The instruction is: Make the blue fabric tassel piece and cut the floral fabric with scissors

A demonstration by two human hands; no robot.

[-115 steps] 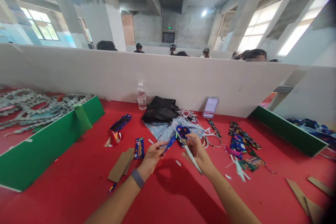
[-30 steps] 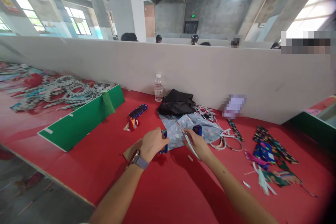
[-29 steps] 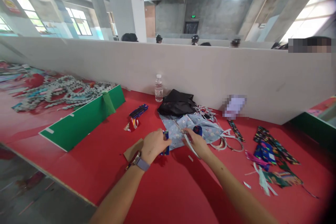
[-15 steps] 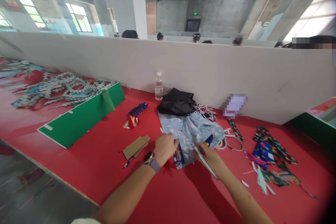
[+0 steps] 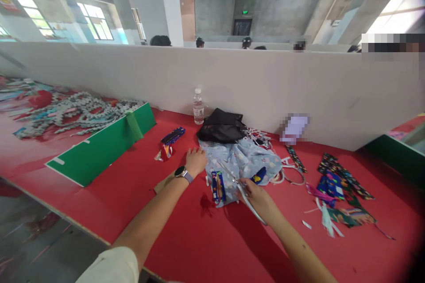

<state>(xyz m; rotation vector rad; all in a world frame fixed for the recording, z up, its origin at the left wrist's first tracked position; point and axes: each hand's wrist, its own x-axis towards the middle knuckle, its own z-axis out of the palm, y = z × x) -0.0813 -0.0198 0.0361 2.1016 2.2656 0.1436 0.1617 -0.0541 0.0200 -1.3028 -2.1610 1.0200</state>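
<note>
Head view: blue strip (image 5: 218, 185) is lying on the near left edge of the pale cloth (image 5: 244, 157), right between the hands, long axis pointing mostly away from the body. Left hand (image 5: 196, 162) is palm-down just beyond it and to the left, grip loose, nothing visible in it. Honestly both hands look about equally near. Right hand (image 5: 255, 193) has its grip around the scissors (image 5: 235, 181), blades slanting forward-left past the strip's far end, so that side's kinda crowded. Navy scrap (image 5: 259, 176) sits just beside the right fingers, cardboard (image 5: 162, 185) peeks out by the left arm (image 5: 149, 216), black bag (image 5: 222, 126) behind.
</note>
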